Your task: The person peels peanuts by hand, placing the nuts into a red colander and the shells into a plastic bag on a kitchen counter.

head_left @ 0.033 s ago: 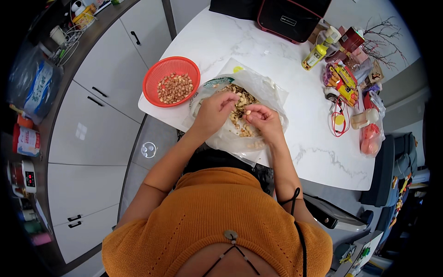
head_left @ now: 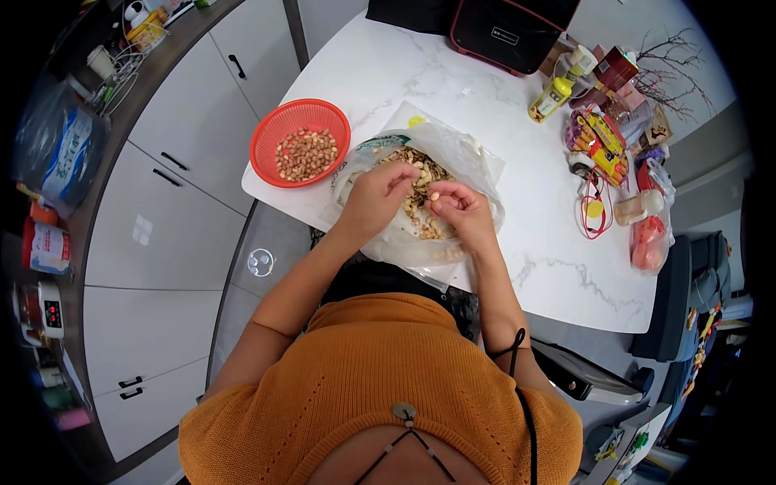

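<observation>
A white, translucent plastic bag (head_left: pixel 396 253) lies spread on the table in front of me, with a heap of peanut shells (head_left: pixel 432 171) and unshelled peanuts in it. My right hand (head_left: pixel 470 217) is over the bag's right part, its thumb and forefinger pinched on a pale peanut (head_left: pixel 435 196). Left of it, my left hand (head_left: pixel 380 198) hovers above the heap with fingers curled together; what they hold, if anything, is too small to make out. To the left stands a red plastic basket (head_left: pixel 260 145) with shelled peanuts (head_left: pixel 305 155) in it.
The white marble-patterned table (head_left: pixel 558 250) carries a black and red appliance (head_left: pixel 505 36) at the back. On its right are a yellow bottle (head_left: pixel 552 99), snack packets (head_left: pixel 598 141), a red cord (head_left: pixel 584 218) and a plastic bag of red items (head_left: pixel 649 244). White cabinets (head_left: pixel 162 226) line the left.
</observation>
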Motion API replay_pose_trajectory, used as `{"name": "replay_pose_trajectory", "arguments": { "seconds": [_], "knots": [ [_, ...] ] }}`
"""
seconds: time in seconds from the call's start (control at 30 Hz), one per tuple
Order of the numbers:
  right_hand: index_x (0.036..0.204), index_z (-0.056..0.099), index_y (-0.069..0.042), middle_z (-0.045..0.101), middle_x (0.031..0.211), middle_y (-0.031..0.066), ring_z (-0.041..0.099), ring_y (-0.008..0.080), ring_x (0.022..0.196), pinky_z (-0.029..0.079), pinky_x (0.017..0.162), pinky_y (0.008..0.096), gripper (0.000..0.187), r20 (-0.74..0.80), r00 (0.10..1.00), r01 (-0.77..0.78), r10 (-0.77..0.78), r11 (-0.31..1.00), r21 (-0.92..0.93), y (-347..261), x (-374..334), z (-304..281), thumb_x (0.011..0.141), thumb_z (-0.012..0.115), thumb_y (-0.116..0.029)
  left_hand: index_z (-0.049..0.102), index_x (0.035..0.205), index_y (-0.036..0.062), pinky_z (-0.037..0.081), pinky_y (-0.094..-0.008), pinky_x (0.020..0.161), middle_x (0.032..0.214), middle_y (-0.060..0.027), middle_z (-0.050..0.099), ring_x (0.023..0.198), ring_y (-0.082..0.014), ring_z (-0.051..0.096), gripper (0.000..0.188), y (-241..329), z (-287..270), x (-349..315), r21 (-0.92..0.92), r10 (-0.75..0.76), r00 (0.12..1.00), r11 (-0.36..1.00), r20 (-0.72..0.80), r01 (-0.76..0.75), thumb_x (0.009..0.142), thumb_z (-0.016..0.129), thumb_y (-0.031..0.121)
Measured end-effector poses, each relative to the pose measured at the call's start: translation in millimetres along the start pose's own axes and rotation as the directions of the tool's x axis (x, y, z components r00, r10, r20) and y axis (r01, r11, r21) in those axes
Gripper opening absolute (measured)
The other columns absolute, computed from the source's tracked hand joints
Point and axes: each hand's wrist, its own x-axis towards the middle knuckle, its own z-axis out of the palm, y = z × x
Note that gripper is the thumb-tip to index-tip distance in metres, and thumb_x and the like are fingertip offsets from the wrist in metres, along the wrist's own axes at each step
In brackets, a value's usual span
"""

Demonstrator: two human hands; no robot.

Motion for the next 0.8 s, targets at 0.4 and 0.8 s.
{"name": "replay_pose_trajectory", "arguments": {
  "seconds": [0.4,0.8],
  "knots": [
    [0.101,0.059,-0.001,0.062,0.085,0.0028,0.058,0.0062,0.071,0.047,0.063,0.0168,0.019,0.017,0.988,0.154,-0.154,0.988,0.015,19.0,3.8,-1.3,0.082,0.058,0.001,0.059,0.098,-0.0016,0.044,-0.0202,0.064,0.085,-0.0048,0.059,0.072,-0.0067,0.053,0.017,-0.6,9.7,-6.0,0.0,-0.007,1.0,1.0,0.022,0.007,0.082,0.054,0.001],
    [0.104,0.053,-0.002,0.063,0.089,0.0064,0.059,0.0089,0.072,0.046,0.062,0.0186,0.016,-0.012,0.985,0.175,-0.175,0.985,0.0,18.9,3.9,4.7,0.088,0.051,-0.003,0.059,0.098,0.0,0.044,-0.0203,0.063,0.083,-0.004,0.06,0.072,-0.0067,0.054,0.017,-5.4,10.0,-5.8,0.033,-0.028,1.0,0.999,0.004,0.027,0.081,0.056,0.001]
  ]
}}
